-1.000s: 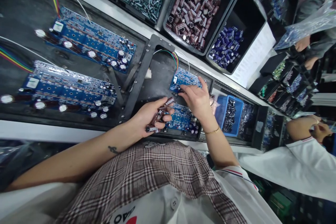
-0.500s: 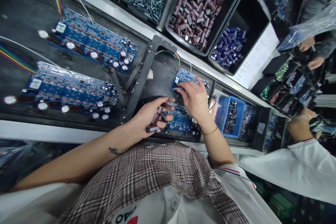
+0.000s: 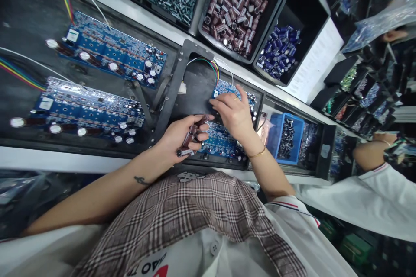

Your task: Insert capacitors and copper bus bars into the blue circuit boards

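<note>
My left hand (image 3: 180, 138) is curled around several brown cylindrical capacitors (image 3: 188, 138), which show between the thumb and fingers. My right hand (image 3: 235, 114) reaches over a blue circuit board (image 3: 225, 86) with coloured wires, its fingers pinched together by the board's lower left edge. Anything between those fingertips is hidden from me. Below it, a second blue circuit board (image 3: 219, 140) lies just right of my left hand, partly covered by my right hand and wrist.
Two more wired boards (image 3: 112, 52) (image 3: 87, 106) lie left of a black metal bracket (image 3: 175, 78). Behind are bins of brown capacitors (image 3: 234, 13) and blue capacitors (image 3: 279, 49). A blue tray (image 3: 300, 138) of small parts stands right. A co-worker's arm (image 3: 368, 156) is farther right.
My right hand's fingertips have shifted slightly left and toward the board's lower edge. My left hand keeps its hold on the brown capacitors. The whole view has shifted a little.
</note>
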Tool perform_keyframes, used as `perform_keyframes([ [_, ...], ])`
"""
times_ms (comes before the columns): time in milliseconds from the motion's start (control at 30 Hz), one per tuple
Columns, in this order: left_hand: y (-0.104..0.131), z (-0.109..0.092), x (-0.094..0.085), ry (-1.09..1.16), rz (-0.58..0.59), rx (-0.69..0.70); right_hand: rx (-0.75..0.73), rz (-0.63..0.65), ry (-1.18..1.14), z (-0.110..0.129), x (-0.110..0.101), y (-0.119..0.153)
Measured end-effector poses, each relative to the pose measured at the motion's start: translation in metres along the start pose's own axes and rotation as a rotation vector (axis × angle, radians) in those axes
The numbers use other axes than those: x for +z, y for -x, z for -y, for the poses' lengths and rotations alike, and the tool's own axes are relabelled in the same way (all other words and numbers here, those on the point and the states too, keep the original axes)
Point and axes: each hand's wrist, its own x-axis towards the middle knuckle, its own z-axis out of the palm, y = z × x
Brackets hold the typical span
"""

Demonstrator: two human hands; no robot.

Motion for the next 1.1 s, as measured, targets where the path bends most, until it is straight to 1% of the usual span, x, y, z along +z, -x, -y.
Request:
perform_keyframes([
  [67,0.000,0.001,-0.001,-0.040,0.018,-0.009,0.047,-0.023,-0.113,0.009,-0.011,0.004],
  [133,0.001,0.006,0.000,-0.116,0.038,-0.021,0.046,0.001,-0.234,0.022,-0.026,0.014],
  [200,0.005,0.017,0.001,-0.186,0.055,-0.061,0.018,0.044,-0.302,0.036,-0.040,0.032],
  [267,0.013,0.034,0.002,-0.209,0.044,-0.122,0.042,0.050,-0.294,0.046,-0.048,0.056],
  [333,0.021,0.053,0.001,-0.211,-0.002,-0.219,0.138,0.045,-0.230,0.052,-0.049,0.084],
  [433,0.030,0.078,-0.006,-0.260,-0.027,-0.407,0.265,0.075,-0.114,0.056,-0.039,0.122],
  [467,0.031,0.084,-0.009,-0.284,-0.021,-0.439,0.284,0.097,-0.083,0.057,-0.034,0.131],
  [500,0.031,0.088,-0.012,-0.311,-0.015,-0.442,0.295,0.112,-0.059,0.058,-0.029,0.138],
  [567,0.030,0.093,-0.017,-0.372,-0.014,-0.383,0.303,0.118,-0.030,0.059,-0.021,0.144],
  [633,0.031,0.095,-0.020,-0.431,0.006,-0.317,0.302,0.100,-0.020,0.059,-0.016,0.144],
  [800,0.034,0.094,-0.025,-0.545,0.097,-0.223,0.281,0.070,-0.045,0.057,-0.014,0.141],
  [933,0.036,0.091,-0.024,-0.591,0.115,-0.193,0.276,0.068,-0.058,0.054,-0.014,0.140],
  [1100,0.038,0.089,-0.020,-0.561,0.082,-0.190,0.252,0.072,-0.017,0.057,-0.013,0.140],
])
